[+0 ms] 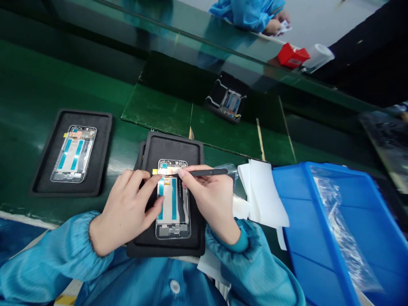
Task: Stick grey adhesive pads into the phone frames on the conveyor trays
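An opened phone (169,204) with its inner parts showing lies on a black foam tray (172,144) in front of me. My right hand (212,191) pinches a thin black tool that looks like tweezers (210,172), its tip on the upper part of the phone. At the phone's left edge rests my left hand (130,204), fingers apart, with fingertips touching the phone near a small yellow tab (154,171). What the tool's tip touches is too small to make out.
To the left, another black tray (43,178) carries a second opened phone (74,154). A third sits in a dark holder (228,100) farther back. White paper (264,195) and a blue bin (306,238) with clear plastic stand at right. A co-worker's hands (276,24) are beyond the glass.
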Motion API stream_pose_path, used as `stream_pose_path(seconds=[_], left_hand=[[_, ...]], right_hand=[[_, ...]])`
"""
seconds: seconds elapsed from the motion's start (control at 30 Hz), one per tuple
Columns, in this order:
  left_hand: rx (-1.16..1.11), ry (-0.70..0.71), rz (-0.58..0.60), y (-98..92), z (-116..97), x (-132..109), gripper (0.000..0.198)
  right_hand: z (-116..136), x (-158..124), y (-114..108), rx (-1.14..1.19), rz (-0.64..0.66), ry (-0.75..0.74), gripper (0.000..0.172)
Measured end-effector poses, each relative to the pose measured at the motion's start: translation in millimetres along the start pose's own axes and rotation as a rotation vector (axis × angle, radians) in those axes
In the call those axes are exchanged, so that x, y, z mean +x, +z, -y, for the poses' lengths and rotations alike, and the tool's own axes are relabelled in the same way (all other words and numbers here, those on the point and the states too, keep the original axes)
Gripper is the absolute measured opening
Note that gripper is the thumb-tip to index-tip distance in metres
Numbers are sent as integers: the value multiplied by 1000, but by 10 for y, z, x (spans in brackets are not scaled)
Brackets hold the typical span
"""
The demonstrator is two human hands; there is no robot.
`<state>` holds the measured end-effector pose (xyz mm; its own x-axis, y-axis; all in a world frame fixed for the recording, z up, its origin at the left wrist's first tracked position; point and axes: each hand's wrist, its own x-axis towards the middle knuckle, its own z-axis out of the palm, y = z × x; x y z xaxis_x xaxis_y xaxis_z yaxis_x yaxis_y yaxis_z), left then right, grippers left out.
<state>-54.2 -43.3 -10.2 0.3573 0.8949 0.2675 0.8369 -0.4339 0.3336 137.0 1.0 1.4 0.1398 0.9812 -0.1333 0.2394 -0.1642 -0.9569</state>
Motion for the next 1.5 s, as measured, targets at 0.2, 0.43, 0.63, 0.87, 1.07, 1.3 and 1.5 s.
stream_pose_path(seconds=[0.2, 0.43, 0.63, 0.87, 1.07, 1.3, 1.5], left_hand=[[19, 16, 19, -35, -14, 27, 38], [140, 104, 94, -78, -42, 90, 46], [321, 200, 167, -129, -110, 119, 46], [361, 250, 187, -224, -79, 155, 44], [153, 433, 170, -233, -529, 639, 26], [60, 884, 543, 562, -1336, 1274, 21], [167, 868, 651, 1076, -1432, 1318, 25]], right_hand=[[-36, 0, -16, -44, -3, -37, 19], [-47, 1, -5, -17, 32, -51, 18], [22, -42, -228, 55, -112, -123, 17], [-306, -382, -1096, 105, -350, -170, 16], [-966, -733, -1496, 142, -406, 17, 20], [-1341, -787, -1557, 126, -371, 9, 21], [-1294, -669, -1527, -10, -311, -89, 16]])
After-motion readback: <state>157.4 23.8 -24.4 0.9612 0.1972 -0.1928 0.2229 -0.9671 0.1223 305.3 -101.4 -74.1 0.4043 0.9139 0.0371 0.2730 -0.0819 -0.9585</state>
